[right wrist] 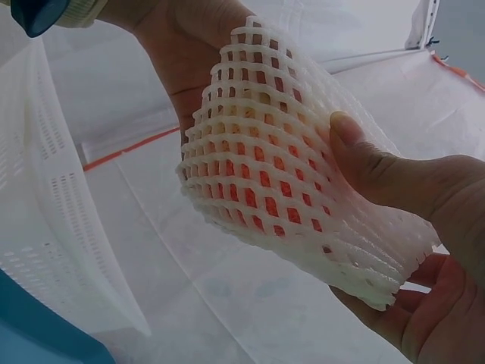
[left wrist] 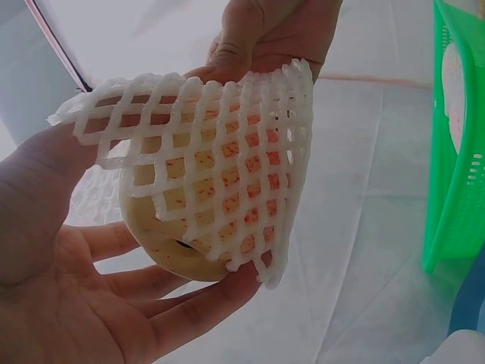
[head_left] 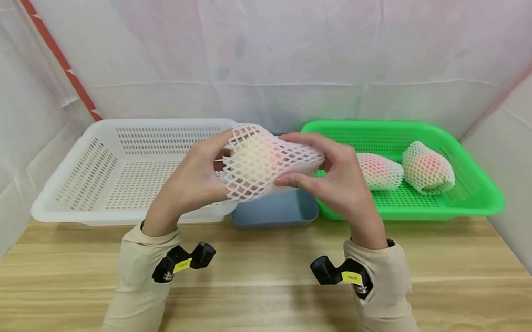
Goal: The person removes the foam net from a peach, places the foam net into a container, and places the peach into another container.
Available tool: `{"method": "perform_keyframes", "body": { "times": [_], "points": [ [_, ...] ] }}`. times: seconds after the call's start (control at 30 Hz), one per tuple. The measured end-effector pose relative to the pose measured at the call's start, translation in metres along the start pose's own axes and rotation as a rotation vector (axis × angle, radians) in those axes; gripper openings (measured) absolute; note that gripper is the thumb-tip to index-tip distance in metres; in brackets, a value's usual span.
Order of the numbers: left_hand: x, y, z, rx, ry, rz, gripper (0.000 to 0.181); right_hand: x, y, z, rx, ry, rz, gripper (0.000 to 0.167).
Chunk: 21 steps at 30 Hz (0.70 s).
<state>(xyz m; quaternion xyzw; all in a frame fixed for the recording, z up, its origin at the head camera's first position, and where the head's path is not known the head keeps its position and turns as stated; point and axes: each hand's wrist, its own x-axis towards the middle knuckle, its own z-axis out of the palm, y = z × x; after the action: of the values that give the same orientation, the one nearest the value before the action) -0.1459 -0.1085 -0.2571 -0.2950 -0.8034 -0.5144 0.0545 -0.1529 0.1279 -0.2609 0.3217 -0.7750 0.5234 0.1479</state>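
A yellow and red fruit (head_left: 258,159) in a white foam net (head_left: 299,155) is held up between both hands. The left hand (head_left: 195,173) curls round the fruit's end of the net; in the left wrist view the fruit's bare base (left wrist: 170,246) shows past the net's edge, above the left hand's fingers (left wrist: 189,311). The right hand (head_left: 341,179) pinches the net's narrower end, its thumb (right wrist: 364,155) lying on the mesh in the right wrist view.
At the left stands a white basket (head_left: 62,185). A green basket (head_left: 486,198) at the right holds two netted fruits (head_left: 379,171). Between them, below the hands, is a blue-grey tray (head_left: 273,211). White sheeting (head_left: 296,42) rises behind the wooden table (head_left: 255,291).
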Motion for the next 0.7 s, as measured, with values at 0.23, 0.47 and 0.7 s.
{"method": "perform_keyframes", "body": {
  "times": [0.23, 0.47, 0.7],
  "points": [
    [0.0000, -0.0007, -0.0008, -0.001, -0.002, 0.001, 0.068, 0.0006, -0.0001, 0.0007, 0.034, 0.000, -0.001, 0.055],
    [0.0009, 0.0009, -0.0005, -0.015, -0.005, -0.019, 0.068, 0.0008, -0.0003, 0.0000, 0.043, 0.010, -0.005, 0.056],
    [0.0015, 0.0012, -0.0009, -0.015, -0.004, -0.047, 0.069, 0.0006, -0.0002, -0.0002, 0.055, 0.016, 0.006, 0.054]
  ]
}}
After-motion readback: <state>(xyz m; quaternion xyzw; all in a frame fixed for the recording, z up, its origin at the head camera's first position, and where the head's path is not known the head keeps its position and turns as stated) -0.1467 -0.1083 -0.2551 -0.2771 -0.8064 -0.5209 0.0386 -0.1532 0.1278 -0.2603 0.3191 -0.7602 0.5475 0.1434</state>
